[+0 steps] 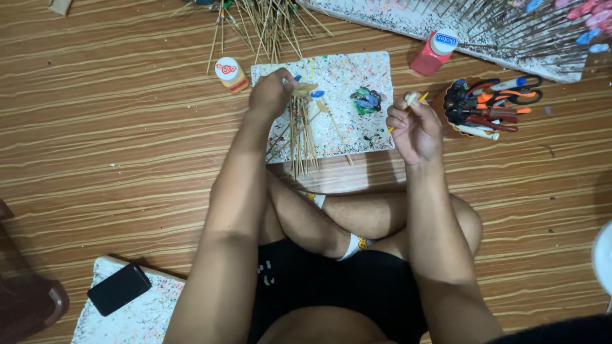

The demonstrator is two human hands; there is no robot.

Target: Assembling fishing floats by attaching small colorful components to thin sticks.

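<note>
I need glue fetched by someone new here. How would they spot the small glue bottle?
Find the paint-speckled white board ahead of the crossed legs. Just off its top left corner, near the left hand, stands the small glue bottle: yellowish, white-capped, unlike the bigger red bottle.

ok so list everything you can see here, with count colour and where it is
paint-spattered board: one, white, floor ahead of the knees
stick bundle: several, tan, on that board under the left hand
loose sticks: many, tan, top centre
small bottle: one, yellow with white cap, left of the board
red bottle: one, white cap, right of the board
tool cup: one, brown, scissors and pens inside
foam slab: one, white, top right, sticks stuck in
phone: one, black, on second slab lower left
left hand: gripping the bundle's top
right hand: pinching a yellow stick
</note>
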